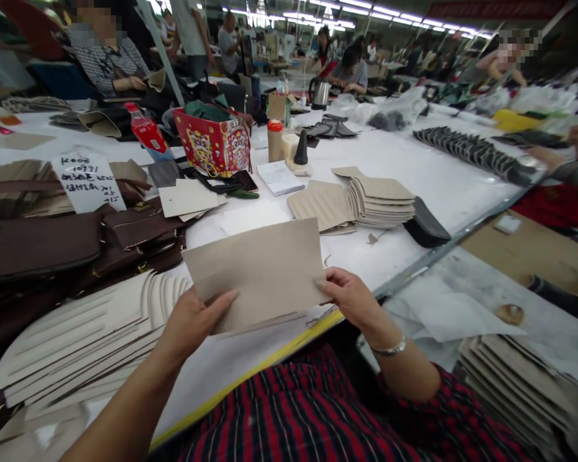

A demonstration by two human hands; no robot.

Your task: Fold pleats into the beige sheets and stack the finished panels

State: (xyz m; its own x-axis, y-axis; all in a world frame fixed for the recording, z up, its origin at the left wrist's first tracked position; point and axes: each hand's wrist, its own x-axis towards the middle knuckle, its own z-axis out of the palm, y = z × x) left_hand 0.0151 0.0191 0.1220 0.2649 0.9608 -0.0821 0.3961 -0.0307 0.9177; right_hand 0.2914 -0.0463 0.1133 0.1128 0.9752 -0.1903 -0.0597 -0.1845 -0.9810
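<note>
Single head-worn view, facing forward and down across the desk (356,260). Left hand (197,317) and right hand (349,294) appear near, below centre.

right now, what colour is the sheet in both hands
The sheet is plain tan, best seen in the head view.

Item: white tag (87,183), left, among brown bags (43,244); in black handwriting I read a top line starting "K", a second starting "10", and "+15" lowest. Item: white pad (280,178), farther right; its writing was too faint.
</note>
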